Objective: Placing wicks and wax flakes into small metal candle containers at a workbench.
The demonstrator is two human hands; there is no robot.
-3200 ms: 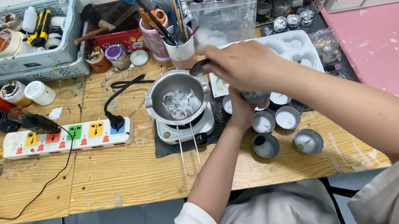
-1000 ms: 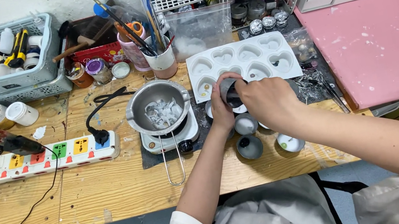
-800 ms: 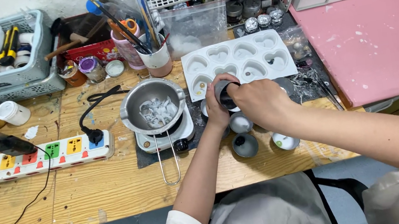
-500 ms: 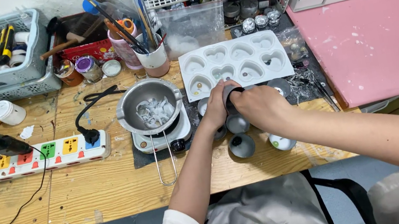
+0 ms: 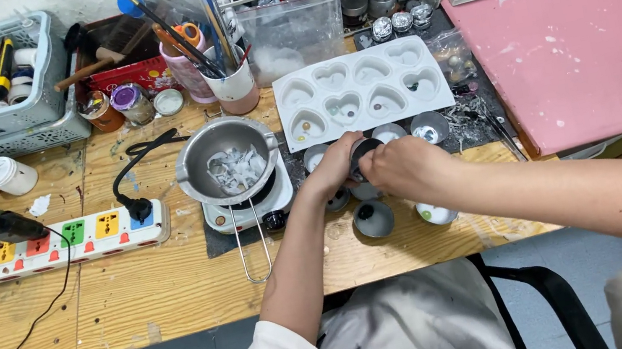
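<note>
- Fingers (image 5: pixel 348 152) of the left hand (image 5: pixel 331 169) and the right hand (image 5: pixel 404 168) are closing together around a small round metal tin (image 5: pixel 363 148), gripping it between them just above the bench (image 5: pixel 169 289).
- Only the tin's dark rim and a sliver of silver wall are showing; the rest is lying hidden under both hands.
- It is sitting near the middle of the bench, just right of the hot plate (image 5: pixel 248 207) carrying the melting pot (image 5: pixel 228 162), and just near of the white heart mould (image 5: pixel 361 93).
- More small tins are crowding it: one open tin (image 5: pixel 374 219) is lying just near the hands, others are touching or almost touching on the far side.
- Open room is lying nearer the viewer and to the left, on the bare wood in front of the power strip (image 5: pixel 59 243); the bench's near edge is running close under the forearms.
- Being round, the tin is showing no long axis; whether its mouth is facing up I cannot tell.
</note>
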